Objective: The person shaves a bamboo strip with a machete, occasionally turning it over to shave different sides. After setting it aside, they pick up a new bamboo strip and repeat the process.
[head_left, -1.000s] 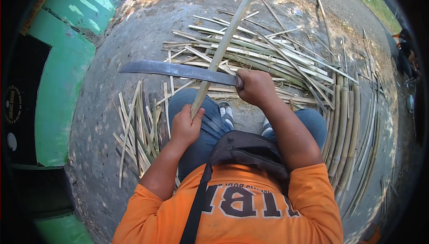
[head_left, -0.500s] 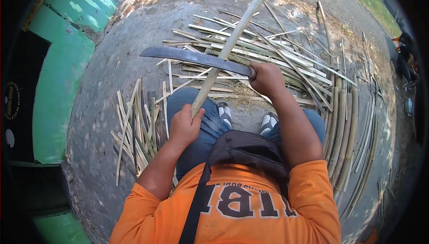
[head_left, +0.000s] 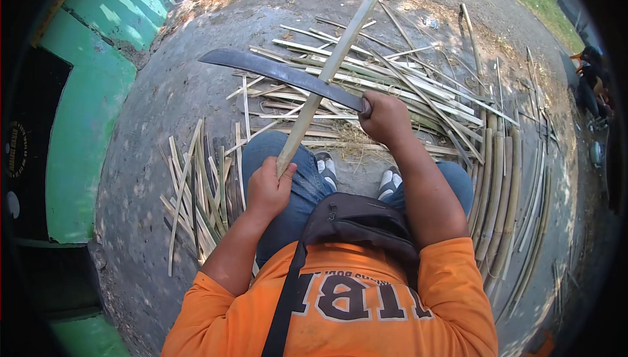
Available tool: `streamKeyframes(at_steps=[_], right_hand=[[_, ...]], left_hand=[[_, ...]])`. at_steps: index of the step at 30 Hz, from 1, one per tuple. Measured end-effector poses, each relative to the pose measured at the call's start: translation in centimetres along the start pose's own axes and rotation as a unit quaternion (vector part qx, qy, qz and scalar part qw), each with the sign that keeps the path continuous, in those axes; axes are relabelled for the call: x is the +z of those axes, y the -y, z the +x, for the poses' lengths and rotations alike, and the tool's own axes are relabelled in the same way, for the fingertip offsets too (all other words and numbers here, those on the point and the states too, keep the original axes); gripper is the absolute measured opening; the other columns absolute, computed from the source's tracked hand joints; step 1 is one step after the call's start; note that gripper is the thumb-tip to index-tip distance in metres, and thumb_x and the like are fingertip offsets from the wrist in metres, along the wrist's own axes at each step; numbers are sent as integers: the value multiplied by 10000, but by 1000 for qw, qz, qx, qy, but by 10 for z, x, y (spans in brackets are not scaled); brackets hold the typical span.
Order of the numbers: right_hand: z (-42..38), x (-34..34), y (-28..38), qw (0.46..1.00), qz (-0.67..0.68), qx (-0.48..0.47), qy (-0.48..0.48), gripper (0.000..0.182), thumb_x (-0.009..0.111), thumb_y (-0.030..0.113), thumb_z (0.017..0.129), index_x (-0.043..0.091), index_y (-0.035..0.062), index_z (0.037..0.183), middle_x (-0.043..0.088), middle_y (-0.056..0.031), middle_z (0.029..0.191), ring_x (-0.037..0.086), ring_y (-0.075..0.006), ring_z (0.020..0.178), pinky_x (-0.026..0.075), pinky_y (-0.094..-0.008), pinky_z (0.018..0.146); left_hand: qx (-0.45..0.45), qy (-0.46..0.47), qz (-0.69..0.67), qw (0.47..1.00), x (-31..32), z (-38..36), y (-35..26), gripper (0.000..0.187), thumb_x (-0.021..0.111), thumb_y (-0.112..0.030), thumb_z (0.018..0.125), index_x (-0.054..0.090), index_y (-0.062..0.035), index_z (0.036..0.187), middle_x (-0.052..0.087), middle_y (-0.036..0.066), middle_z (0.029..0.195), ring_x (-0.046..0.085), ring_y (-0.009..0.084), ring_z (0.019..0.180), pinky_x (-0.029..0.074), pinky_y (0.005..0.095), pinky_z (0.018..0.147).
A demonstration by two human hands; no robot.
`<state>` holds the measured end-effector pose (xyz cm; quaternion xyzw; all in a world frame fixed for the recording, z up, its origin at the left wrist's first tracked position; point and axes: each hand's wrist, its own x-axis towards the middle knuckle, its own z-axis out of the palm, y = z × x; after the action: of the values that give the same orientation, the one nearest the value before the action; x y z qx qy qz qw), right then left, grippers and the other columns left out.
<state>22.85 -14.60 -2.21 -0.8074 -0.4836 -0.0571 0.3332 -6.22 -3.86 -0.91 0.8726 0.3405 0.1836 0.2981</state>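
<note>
My left hand (head_left: 267, 190) is closed around the lower end of a long pale bamboo strip (head_left: 340, 50), which slants up and to the right past the top edge. My right hand (head_left: 384, 116) grips the handle of a machete (head_left: 275, 76). Its dark, wide blade points left and crosses the strip about midway, seemingly touching it. The curved tip is at the upper left, clear of the strip. Both hands are in front of my knees.
Split bamboo strips (head_left: 418, 89) lie heaped beyond my feet, with another pile (head_left: 196, 193) at the left. Thick bamboo poles (head_left: 500, 193) lie at the right. A green wall (head_left: 85, 141) stands on the left. Another person (head_left: 592, 85) is at the far right edge.
The machete and my right hand have shifted slightly left, and the blade tilts more, its tip higher relative to the handle. My left hand still holds the strip.
</note>
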Motion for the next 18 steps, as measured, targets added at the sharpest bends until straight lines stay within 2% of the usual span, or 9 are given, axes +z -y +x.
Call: streamKeyframes(at_steps=[3, 7, 11, 12, 18], right_hand=[[-7, -2, 13, 1000, -16, -3, 18, 112, 692, 206, 811, 650, 119, 868, 683, -145, 749, 682, -409, 724, 542, -536, 675], [-9, -6, 23, 995, -46, -78, 47, 105, 690, 195, 808, 628, 118, 843, 681, -134, 734, 682, -397, 712, 542, -532, 671], [2, -10, -4, 998, -55, 0, 40, 106, 682, 199, 812, 627, 111, 834, 684, -164, 743, 686, -413, 731, 541, -541, 673], [5, -11, -6, 998, -11, 41, 38, 107, 678, 208, 822, 635, 110, 833, 687, -178, 752, 685, -420, 741, 540, -545, 673], [-7, -7, 12, 1000, -14, -23, 1, 96, 685, 205, 817, 636, 123, 825, 678, -149, 724, 685, -400, 721, 536, -530, 649]], left_hand=[[-3, 9, -20, 1000, -1, 2, 3, 387, 667, -379, 1023, 631, 6, 1009, 679, 223, 775, 680, 447, 731, 516, 494, 647], [15, -34, -59, 998, 3, -1, 2, 436, 592, -419, 1063, 631, 15, 1059, 672, 210, 761, 687, 431, 720, 519, 484, 648], [15, -17, -62, 998, 1, -3, 9, 452, 516, -418, 1099, 629, 20, 1081, 669, 205, 754, 686, 425, 710, 518, 473, 642], [18, -18, -55, 998, 1, -4, 8, 451, 501, -413, 1105, 629, 19, 1082, 668, 205, 753, 685, 424, 706, 518, 469, 640], [21, -23, -60, 998, -1, -4, 7, 441, 496, -405, 1108, 635, 13, 1085, 660, 202, 732, 678, 426, 687, 513, 467, 625]])
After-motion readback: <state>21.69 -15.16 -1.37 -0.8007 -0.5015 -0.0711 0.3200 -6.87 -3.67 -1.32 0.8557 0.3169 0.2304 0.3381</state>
